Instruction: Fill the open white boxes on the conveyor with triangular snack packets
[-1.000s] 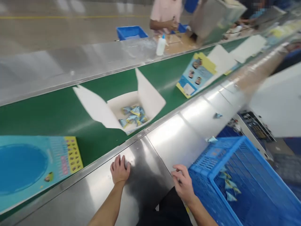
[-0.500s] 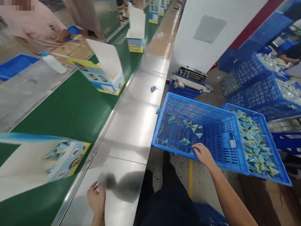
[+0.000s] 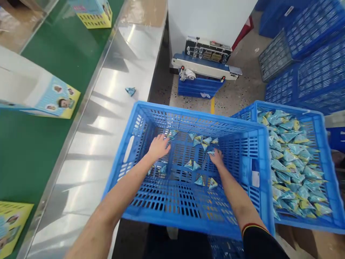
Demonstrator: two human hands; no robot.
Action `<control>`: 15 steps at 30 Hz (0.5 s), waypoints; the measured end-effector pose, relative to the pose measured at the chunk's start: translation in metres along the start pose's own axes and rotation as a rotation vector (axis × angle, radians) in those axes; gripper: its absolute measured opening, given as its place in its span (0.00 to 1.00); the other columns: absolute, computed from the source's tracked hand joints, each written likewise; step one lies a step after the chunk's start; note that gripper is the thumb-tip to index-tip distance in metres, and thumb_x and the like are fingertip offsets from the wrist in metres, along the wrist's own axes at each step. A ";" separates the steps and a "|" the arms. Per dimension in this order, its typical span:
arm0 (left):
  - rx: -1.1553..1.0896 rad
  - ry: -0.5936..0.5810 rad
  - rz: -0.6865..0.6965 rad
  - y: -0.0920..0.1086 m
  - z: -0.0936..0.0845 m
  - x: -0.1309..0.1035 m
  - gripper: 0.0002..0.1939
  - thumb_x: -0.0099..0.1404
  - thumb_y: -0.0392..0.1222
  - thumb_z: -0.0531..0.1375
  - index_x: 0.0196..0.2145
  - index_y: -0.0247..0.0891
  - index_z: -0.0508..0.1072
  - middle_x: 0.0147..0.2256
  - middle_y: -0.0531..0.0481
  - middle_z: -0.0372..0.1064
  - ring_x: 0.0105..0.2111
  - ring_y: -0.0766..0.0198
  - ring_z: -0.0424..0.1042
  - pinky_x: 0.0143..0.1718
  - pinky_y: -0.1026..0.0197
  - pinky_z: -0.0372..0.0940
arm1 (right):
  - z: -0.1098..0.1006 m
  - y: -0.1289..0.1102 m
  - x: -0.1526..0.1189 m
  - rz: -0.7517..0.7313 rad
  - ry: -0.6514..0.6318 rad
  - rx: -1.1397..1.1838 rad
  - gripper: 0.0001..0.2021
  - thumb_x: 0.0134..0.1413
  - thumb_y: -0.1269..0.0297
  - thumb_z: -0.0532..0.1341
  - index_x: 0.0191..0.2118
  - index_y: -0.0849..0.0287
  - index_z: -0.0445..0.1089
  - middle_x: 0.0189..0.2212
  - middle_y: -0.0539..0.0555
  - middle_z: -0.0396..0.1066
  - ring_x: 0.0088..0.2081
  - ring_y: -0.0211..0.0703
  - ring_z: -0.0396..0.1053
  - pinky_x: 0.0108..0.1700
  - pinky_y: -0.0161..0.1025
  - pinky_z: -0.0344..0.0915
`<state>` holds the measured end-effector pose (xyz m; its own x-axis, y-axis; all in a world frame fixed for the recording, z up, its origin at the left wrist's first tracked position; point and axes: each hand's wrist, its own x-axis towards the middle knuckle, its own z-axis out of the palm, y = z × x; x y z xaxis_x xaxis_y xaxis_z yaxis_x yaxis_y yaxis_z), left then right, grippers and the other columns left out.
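Sachets, small blue-and-yellow triangular ones, lie scattered on the floor of the near blue crate. The left hand rests among them at the far left, fingers loosely curled; whether it grips one I cannot tell. The right hand touches a sachet, grip unclear. A second crate, heaped with sachets, stands just right. One stray sachet lies on the steel desk beside the green conveyor belt.

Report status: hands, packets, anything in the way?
Both hands inside the near blue crate. Left hand and right hand reaching for the few triangular packets; grip unclear. Nothing blocking.
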<state>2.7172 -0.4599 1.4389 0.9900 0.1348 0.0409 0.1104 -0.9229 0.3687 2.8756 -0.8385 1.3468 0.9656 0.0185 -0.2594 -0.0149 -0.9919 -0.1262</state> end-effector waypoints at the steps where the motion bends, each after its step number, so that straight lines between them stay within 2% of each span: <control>1: 0.027 -0.081 -0.087 0.015 0.035 0.069 0.22 0.71 0.46 0.59 0.61 0.45 0.74 0.66 0.41 0.65 0.67 0.47 0.62 0.67 0.46 0.61 | 0.003 0.012 0.060 0.038 0.025 0.013 0.35 0.68 0.54 0.54 0.75 0.63 0.53 0.72 0.73 0.52 0.74 0.65 0.51 0.71 0.57 0.53; 3: 0.056 -0.146 -0.218 0.032 0.109 0.190 0.27 0.72 0.46 0.59 0.66 0.43 0.70 0.69 0.36 0.61 0.69 0.43 0.59 0.66 0.43 0.62 | 0.019 0.029 0.172 0.091 0.075 0.066 0.38 0.68 0.50 0.54 0.77 0.61 0.48 0.74 0.73 0.46 0.74 0.68 0.49 0.71 0.59 0.53; 5: 0.054 -0.163 -0.313 0.036 0.182 0.286 0.32 0.73 0.50 0.58 0.71 0.42 0.64 0.71 0.33 0.56 0.70 0.39 0.58 0.63 0.39 0.65 | 0.043 0.037 0.267 0.096 0.150 0.169 0.38 0.67 0.47 0.55 0.76 0.58 0.51 0.75 0.70 0.45 0.74 0.69 0.49 0.71 0.60 0.52; 6: 0.036 -0.168 -0.354 0.036 0.217 0.324 0.35 0.73 0.52 0.58 0.73 0.43 0.60 0.73 0.32 0.54 0.71 0.37 0.57 0.62 0.38 0.67 | 0.056 0.039 0.306 0.088 0.195 0.230 0.37 0.67 0.46 0.56 0.75 0.57 0.54 0.75 0.70 0.45 0.73 0.70 0.48 0.71 0.61 0.52; 8: -0.030 -0.142 -0.406 0.034 0.279 0.381 0.37 0.73 0.55 0.57 0.75 0.43 0.57 0.74 0.33 0.50 0.71 0.39 0.56 0.61 0.39 0.67 | 0.080 0.036 0.368 0.063 0.284 0.327 0.36 0.65 0.43 0.58 0.72 0.56 0.62 0.74 0.69 0.45 0.72 0.74 0.46 0.70 0.63 0.53; 10: -0.091 -0.064 -0.415 0.031 0.326 0.416 0.37 0.74 0.54 0.55 0.76 0.41 0.55 0.74 0.34 0.51 0.70 0.42 0.57 0.64 0.42 0.65 | 0.098 0.026 0.404 0.022 0.327 0.340 0.32 0.63 0.44 0.60 0.66 0.56 0.69 0.74 0.67 0.44 0.70 0.77 0.45 0.67 0.65 0.56; 11: -0.101 -0.025 -0.408 0.030 0.343 0.425 0.37 0.74 0.53 0.54 0.76 0.40 0.53 0.73 0.33 0.53 0.70 0.42 0.58 0.65 0.42 0.64 | 0.105 0.020 0.413 -0.008 0.330 0.320 0.30 0.63 0.46 0.60 0.64 0.56 0.72 0.74 0.66 0.45 0.70 0.77 0.45 0.66 0.65 0.58; 13: -0.094 0.012 -0.385 0.028 0.362 0.432 0.38 0.74 0.50 0.52 0.77 0.40 0.50 0.73 0.34 0.55 0.70 0.42 0.57 0.66 0.40 0.63 | 0.114 0.007 0.412 -0.087 0.296 0.239 0.25 0.64 0.51 0.59 0.61 0.56 0.75 0.75 0.64 0.46 0.69 0.75 0.45 0.64 0.63 0.60; 15: -0.082 -0.027 -0.358 0.026 0.366 0.427 0.38 0.74 0.48 0.52 0.78 0.40 0.48 0.74 0.35 0.53 0.71 0.42 0.55 0.66 0.38 0.62 | 0.123 -0.005 0.390 -0.173 0.212 0.131 0.23 0.65 0.56 0.58 0.60 0.58 0.75 0.74 0.63 0.49 0.69 0.73 0.47 0.63 0.61 0.63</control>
<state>3.1745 -0.5586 1.1259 0.8921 0.4333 -0.1279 0.4437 -0.7870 0.4288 3.2203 -0.8112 1.1286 0.9892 0.1453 -0.0194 0.1343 -0.9513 -0.2776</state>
